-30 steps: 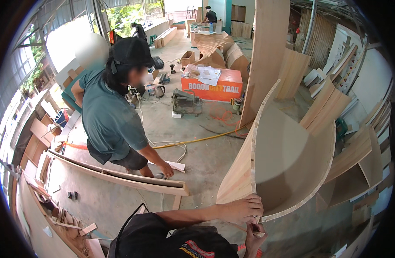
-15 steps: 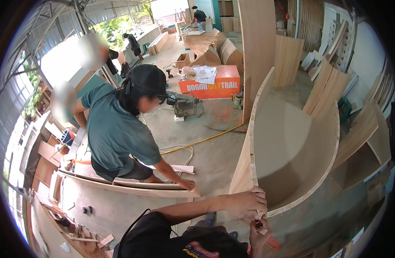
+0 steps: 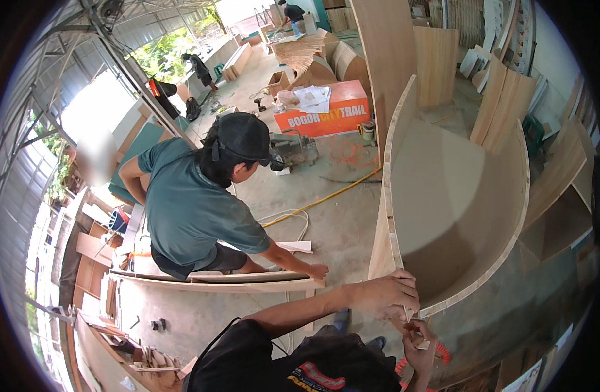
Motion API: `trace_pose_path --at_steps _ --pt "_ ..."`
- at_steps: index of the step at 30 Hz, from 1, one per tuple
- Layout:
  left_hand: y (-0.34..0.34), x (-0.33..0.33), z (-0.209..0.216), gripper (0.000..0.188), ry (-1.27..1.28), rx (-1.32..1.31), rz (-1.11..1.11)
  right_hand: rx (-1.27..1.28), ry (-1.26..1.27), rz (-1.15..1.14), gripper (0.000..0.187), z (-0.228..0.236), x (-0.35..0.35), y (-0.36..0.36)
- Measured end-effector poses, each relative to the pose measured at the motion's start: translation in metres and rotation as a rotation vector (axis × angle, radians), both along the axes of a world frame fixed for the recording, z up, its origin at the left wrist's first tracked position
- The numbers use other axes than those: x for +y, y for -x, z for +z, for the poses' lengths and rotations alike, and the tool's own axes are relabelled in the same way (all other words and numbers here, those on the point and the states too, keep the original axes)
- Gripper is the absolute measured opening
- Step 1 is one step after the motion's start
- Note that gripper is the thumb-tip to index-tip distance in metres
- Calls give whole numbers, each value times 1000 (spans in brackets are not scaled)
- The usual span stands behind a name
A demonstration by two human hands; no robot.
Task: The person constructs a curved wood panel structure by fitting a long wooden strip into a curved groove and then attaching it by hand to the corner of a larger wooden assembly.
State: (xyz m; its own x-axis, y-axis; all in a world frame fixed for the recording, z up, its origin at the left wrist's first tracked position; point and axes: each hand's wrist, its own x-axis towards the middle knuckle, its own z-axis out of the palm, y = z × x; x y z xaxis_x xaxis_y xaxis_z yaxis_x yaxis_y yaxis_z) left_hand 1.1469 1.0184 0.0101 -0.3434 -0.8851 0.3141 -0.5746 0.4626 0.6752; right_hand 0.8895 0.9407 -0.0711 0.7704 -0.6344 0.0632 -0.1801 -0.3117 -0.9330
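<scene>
While the left hand clamps the curved plywood panel edge, the right hand, fingers pinched on a small fastener, readies for careful fixing.

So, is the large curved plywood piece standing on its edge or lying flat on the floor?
Standing on edge: the curved plywood piece rises from the floor, and the left hand rests on its near end.

The curved plywood panel walls the right, a crouching co-worker blocks left; bare concrete floor lies between.
</scene>
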Motion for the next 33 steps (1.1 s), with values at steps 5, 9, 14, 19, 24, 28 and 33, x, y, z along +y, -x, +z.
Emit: trace_pose_path --at_steps 5,9,14,19,24,28,33 --pt "-3 -1 4 23 -2 -34 -6 66 -8 280 25 7 -1 -3" --pt "-6 -5 -2 23 5 26 -44 108 122 167 29 4 3 -8" --pt "1 -13 4 30 -13 -45 34 242 145 14 40 24 -15 -16" --pt "1 -13 -1 25 66 56 -6 287 259 159 36 0 -17 -4" --pt "6 2 12 22 -60 -24 -22 47 -144 379 34 -14 0 -1" --pt "-1 -1 12 25 -107 -9 -31 98 -222 404 31 -9 -13 -9" --pt "2 -4 17 26 -111 19 -4 5 -71 239 33 -6 -33 -2"
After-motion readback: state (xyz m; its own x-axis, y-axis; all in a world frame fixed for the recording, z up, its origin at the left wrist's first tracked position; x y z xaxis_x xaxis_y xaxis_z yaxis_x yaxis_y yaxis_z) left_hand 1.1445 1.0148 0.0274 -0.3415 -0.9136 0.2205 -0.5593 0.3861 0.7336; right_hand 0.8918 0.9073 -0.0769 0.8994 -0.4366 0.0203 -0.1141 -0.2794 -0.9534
